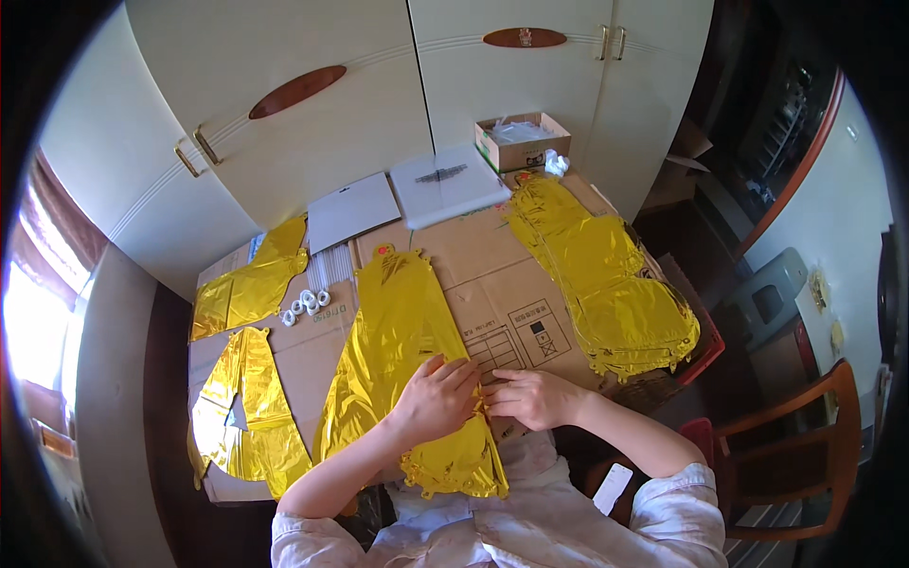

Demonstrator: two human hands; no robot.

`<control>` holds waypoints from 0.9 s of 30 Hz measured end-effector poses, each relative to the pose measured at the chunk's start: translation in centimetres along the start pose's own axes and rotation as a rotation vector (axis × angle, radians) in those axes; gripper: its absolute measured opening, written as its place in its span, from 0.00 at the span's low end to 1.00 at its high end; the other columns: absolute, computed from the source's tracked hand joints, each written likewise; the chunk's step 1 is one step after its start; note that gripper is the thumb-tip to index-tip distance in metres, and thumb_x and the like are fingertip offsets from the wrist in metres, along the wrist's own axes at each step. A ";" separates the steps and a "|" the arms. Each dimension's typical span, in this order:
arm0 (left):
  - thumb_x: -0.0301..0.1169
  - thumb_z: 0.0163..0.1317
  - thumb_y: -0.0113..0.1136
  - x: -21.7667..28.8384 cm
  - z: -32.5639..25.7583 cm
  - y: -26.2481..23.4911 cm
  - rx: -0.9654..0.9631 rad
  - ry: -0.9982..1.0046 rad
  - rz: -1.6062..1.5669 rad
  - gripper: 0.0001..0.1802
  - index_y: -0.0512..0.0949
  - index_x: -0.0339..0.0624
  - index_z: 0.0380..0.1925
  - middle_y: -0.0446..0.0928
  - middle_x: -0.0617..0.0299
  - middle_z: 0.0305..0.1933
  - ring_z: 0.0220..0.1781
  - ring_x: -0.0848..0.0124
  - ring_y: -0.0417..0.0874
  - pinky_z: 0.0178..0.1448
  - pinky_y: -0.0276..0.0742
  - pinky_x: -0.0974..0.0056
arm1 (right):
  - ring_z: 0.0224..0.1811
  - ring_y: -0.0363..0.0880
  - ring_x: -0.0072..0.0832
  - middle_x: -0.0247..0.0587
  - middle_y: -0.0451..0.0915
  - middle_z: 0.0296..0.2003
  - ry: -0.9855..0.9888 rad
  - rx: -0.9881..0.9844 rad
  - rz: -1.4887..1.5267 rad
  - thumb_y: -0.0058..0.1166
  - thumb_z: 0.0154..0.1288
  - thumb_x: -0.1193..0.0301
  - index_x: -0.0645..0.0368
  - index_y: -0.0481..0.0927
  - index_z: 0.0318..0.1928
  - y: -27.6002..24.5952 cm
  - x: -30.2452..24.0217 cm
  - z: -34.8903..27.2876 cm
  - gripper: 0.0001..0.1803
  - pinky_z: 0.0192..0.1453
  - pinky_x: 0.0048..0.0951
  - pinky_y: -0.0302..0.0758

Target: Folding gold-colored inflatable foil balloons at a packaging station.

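Observation:
In front of me a flat, uninflated gold foil balloon (389, 327) stretches from the middle of the cardboard-covered table to its near edge, partly over my lap. My left hand (437, 399) lies on the foil near its right edge, fingers stretched and close together. At that same edge my right hand (533, 399) has its fingers bent around the foil border, seemingly pinching it; the fingertips are partly hidden. Another gold foil balloon (606, 275), wide and curved, rests to the right. Two more gold foil pieces lie at the left, one far (254, 280) and one near (248, 407).
Flattened cardboard (473, 256) covers the table. Small white rolls (305, 305) sit left of centre. Toward the back are a grey flat sheet (354, 210), a white packet (449, 189) and a cardboard box (523, 142) with clear plastic inside. A wooden chair (786, 454) stands at the right.

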State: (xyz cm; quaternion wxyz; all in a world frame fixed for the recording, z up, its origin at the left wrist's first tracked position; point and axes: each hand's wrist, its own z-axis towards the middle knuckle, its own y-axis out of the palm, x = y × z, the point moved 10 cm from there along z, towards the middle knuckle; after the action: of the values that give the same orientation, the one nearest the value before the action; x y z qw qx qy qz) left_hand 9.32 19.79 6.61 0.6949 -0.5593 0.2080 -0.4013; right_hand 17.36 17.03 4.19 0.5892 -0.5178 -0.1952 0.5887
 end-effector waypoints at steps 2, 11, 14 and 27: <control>0.34 0.59 0.60 -0.4 0.1 -0.3 0.059 -0.016 0.010 0.18 0.79 0.36 0.47 0.80 0.55 0.54 0.56 0.61 0.79 0.62 0.70 0.54 | 0.55 0.81 0.33 0.40 0.84 0.43 0.004 0.034 0.005 0.54 0.56 0.75 0.58 0.84 0.41 -0.3 0.0 -0.1 0.12 0.68 0.45 0.71; 0.36 0.62 0.57 -9.1 3.8 0.2 0.107 -0.206 0.183 0.21 0.78 0.37 0.52 0.79 0.59 0.57 0.55 0.66 0.78 0.51 0.71 0.58 | 0.55 0.81 0.33 0.40 0.84 0.43 0.018 0.074 0.061 0.54 0.59 0.76 0.58 0.84 0.41 -0.8 0.1 0.1 0.10 0.69 0.44 0.71; 0.39 0.62 0.57 -11.3 4.6 0.9 0.117 -0.246 0.235 0.23 0.77 0.37 0.53 0.78 0.59 0.59 0.56 0.66 0.77 0.52 0.71 0.56 | 0.55 0.81 0.33 0.40 0.84 0.43 0.025 0.076 0.070 0.54 0.59 0.76 0.58 0.84 0.41 -0.9 0.1 0.1 0.10 0.69 0.44 0.71; 0.43 0.69 0.49 -16.0 6.6 2.2 0.046 -0.355 0.138 0.29 0.65 0.42 0.67 0.65 0.57 0.72 0.73 0.62 0.64 0.68 0.61 0.46 | 0.57 0.78 0.32 0.39 0.80 0.51 0.167 0.111 -0.130 0.54 0.57 0.77 0.56 0.83 0.45 -1.3 1.8 0.3 0.14 0.69 0.45 0.70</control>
State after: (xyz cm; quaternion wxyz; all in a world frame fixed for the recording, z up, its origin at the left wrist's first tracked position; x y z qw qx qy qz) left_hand 5.43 36.62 3.85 0.7591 -0.5897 0.1110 -0.2522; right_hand 18.18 19.01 4.70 0.6680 -0.5179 -0.1459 0.5141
